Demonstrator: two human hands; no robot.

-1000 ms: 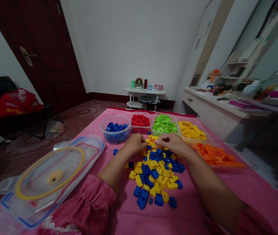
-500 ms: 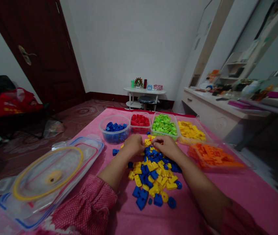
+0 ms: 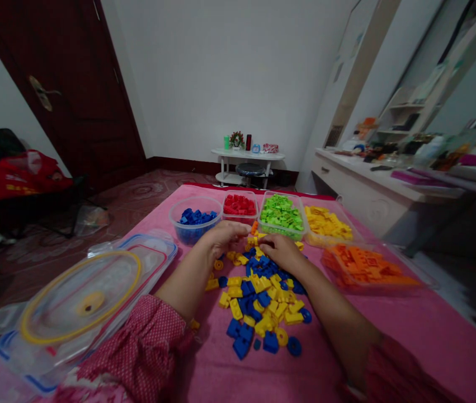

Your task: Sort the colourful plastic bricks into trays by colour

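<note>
A pile of loose blue and yellow bricks (image 3: pixel 263 302) lies on the pink cloth (image 3: pixel 389 330) in front of me. My left hand (image 3: pixel 223 235) hovers at the pile's far left edge, beside the round tub of blue bricks (image 3: pixel 175 214), fingers stretched out toward a small orange piece (image 3: pixel 254 227). My right hand (image 3: pixel 282 253) rests on the far end of the pile with its fingers curled down among the bricks; what they pinch is hidden.
Behind the pile stand tubs of red (image 3: pixel 240 195), green (image 3: pixel 282 195), yellow (image 3: pixel 311 240) and orange bricks (image 3: pixel 334 280). Stacked clear lids (image 3: pixel 82 296) lie at the left. A desk (image 3: pixel 372 196) runs along the right; a small white table (image 3: pixel 248 158) stands by the far wall.
My left hand has lifted off the pile and moved up-left toward the blue tub, its fingers opening out. My right hand slid a little left and nearer on the pile.
</note>
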